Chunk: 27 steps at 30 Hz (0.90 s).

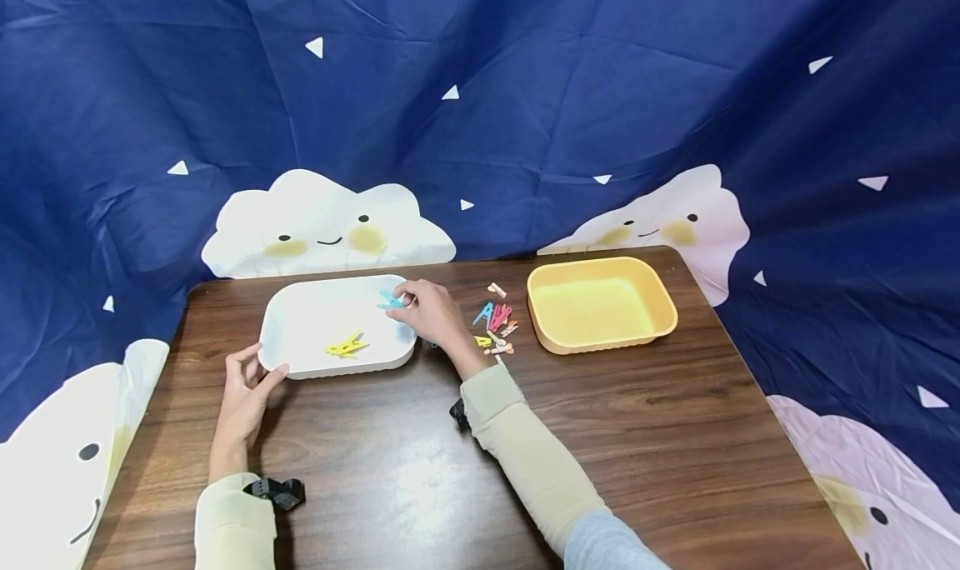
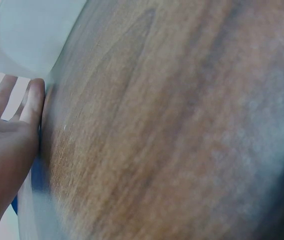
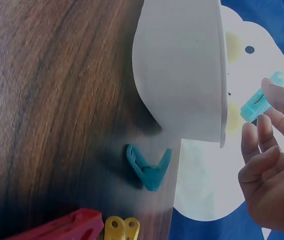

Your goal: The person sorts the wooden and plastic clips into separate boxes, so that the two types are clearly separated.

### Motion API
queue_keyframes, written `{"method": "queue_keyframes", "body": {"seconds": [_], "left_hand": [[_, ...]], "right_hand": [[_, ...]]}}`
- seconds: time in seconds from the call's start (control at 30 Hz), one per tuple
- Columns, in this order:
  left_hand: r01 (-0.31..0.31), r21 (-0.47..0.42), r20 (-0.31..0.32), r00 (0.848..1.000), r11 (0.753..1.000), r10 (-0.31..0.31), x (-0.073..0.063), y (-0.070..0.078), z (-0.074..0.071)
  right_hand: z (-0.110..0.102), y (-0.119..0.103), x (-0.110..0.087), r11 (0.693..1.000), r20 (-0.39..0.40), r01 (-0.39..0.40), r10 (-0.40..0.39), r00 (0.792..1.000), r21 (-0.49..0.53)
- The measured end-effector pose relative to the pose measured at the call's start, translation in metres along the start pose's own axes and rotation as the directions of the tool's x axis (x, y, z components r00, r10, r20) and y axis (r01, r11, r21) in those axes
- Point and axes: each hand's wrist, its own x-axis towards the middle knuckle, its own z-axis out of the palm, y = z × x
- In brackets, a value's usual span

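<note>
Pale sleeves [image 1: 536, 453], closest to the lens, stretch over a wood-grain bench [image 1: 622, 437] as a person's two bare hands work at a white tray [image 1: 337, 371], seen from my remote post. At the tray's right end, the right grip [image 1: 433, 307] is pinched closed on a light blue clothespin [image 1: 391, 301], held just above the rim; I judge the fingertip hold suits so small a piece. At the near-left corner, the left grip [image 1: 245, 384] is spread only as wide as the corner it brackets with thumb and fingers, probably to keep the tray from sliding. Yellow clothespins [image 1: 346, 347] lie inside the tray, while a loose pile of clips [image 1: 497, 318] sits between it and a yellow tub [image 1: 604, 342], a spot I take as handy for the right arm. My right wrist view shows a teal clip [image 3: 151, 176] on the bench just beside the tray, near a red clip [image 3: 64, 227]. I can read no brand, label or lettering anywhere; the blue backdrop [image 1: 495, 20] carries printed clouds and white triangles, and any marks on the clips are too small to make out.
</note>
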Motion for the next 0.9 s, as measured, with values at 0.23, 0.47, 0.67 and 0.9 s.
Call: {"method": "queue_keyframes", "body": {"seconds": [0.23, 0.47, 0.67, 0.9], "left_hand": [[-0.005, 0.015, 0.012, 1.0, 1.0, 0.005, 0.0, 0.0, 0.0], [0.011, 0.009, 0.002, 1.0, 1.0, -0.011, 0.0, 0.0, -0.001], [0.01, 0.023, 0.001, 1.0, 1.0, -0.01, 0.0, 0.0, -0.001], [0.012, 0.027, -0.005, 1.0, 1.0, -0.012, 0.002, -0.001, 0.0]], "right_hand": [[0.009, -0.005, -0.001, 1.0, 0.02, 0.013, -0.013, 1.0, -0.008], [0.017, -0.012, -0.001, 1.0, 0.03, 0.014, -0.014, 0.999, -0.003], [0.024, -0.018, 0.001, 0.998, 0.061, 0.026, -0.023, 0.998, -0.059], [0.032, -0.023, 0.0, 0.991, 0.105, 0.021, -0.006, 0.995, -0.136]]}}
